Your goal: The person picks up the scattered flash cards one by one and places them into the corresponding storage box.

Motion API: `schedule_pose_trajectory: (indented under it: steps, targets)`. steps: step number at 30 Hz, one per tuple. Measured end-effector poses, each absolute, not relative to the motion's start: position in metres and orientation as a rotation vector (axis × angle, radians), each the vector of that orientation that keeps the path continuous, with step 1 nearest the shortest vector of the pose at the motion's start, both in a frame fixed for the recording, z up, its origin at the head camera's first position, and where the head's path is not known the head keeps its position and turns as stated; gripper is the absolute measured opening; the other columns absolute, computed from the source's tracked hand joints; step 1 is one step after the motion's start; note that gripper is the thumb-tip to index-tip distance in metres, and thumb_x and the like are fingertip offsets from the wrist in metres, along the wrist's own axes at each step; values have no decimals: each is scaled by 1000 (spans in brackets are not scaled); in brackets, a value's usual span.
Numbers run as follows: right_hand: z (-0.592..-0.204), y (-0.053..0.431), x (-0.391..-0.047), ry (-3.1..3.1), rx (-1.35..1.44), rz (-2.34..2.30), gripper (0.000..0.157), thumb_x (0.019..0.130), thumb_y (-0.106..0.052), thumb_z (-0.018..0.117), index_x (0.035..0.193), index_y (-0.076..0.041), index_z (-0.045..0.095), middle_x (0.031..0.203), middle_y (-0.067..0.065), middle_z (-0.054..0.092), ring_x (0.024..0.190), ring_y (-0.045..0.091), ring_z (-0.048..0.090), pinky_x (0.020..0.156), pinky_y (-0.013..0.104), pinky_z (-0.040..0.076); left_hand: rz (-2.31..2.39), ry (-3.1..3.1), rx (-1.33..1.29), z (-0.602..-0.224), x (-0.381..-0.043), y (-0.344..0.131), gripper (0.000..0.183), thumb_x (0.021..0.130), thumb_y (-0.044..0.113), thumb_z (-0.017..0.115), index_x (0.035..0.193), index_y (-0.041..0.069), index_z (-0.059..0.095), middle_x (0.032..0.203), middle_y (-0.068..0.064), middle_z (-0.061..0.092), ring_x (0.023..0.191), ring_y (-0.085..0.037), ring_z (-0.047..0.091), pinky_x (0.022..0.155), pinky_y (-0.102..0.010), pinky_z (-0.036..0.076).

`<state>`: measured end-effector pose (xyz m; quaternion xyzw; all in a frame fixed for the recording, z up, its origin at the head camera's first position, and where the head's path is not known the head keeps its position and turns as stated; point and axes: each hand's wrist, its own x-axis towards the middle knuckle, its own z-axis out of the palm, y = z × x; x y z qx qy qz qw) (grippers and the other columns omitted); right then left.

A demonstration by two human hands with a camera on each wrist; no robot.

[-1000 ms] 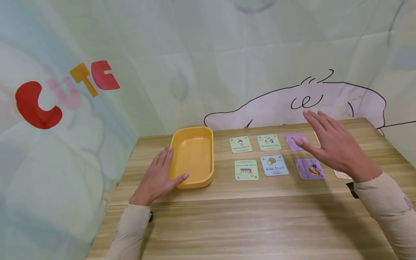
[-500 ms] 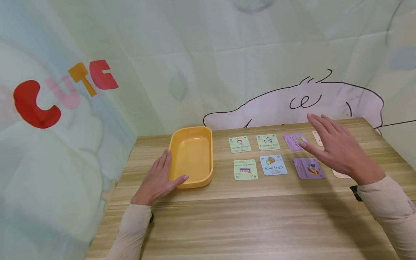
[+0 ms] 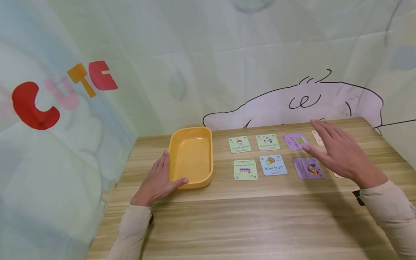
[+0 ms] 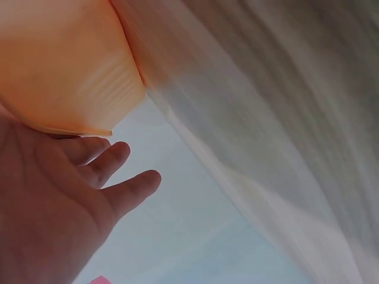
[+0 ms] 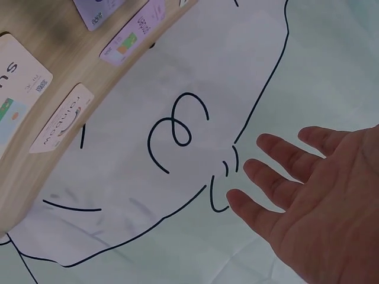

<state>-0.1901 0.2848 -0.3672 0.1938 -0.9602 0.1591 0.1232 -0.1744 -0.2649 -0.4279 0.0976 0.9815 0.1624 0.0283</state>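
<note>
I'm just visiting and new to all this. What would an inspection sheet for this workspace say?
Surface: wood-grain table.
Job's things: yellow tray on the table; to its right, eight printed cards lie flat in two rows of four, some partly hidden by a hand in the head view.
Clutter: nothing seen.
Left hand: rests against the tray, thumb over its rim.
Right hand: raised near the rightmost cards, fingers extended, holding nothing.
Cables: nothing seen.
Surroundings: pale backdrop with a cartoon outline and "CUTE" lettering.
</note>
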Motion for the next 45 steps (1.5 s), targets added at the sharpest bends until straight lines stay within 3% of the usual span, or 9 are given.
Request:
schedule_pose_trajectory:
  steps: [11,19,37,45]
  targets:
    - [-375,292,-192,-2784,545,493,81,99,-48,59,164,-17,20,162,20,32,145,48,30,110,71,24,540,2997,263,-424,-173,-264,128,85,75,61,159,-8,-3,168,-26,0,152,-48,14,121,-58,22]
    - [-382,297,-192,-2824,530,509,82,100,-48,58,164,-18,16,159,25,34,141,53,32,109,71,24,580,2984,241,-426,-171,-264,130,83,76,62,159,-7,-4,169,-24,-1,152,-48,13,120,-60,22]
    - [-393,306,-193,-2954,427,512,84,100,-54,54,162,-10,20,154,34,33,139,57,29,108,74,23,614,2963,234,-426,-171,-264,130,83,75,63,159,-5,-7,169,-25,-3,153,-48,10,121,-60,20]
    - [-399,310,-196,-2997,400,513,85,99,-56,54,163,-12,19,157,35,30,143,57,25,110,74,21,641,2958,227,-426,-172,-263,130,83,74,64,159,-4,-7,169,-24,-3,153,-47,9,121,-60,20]
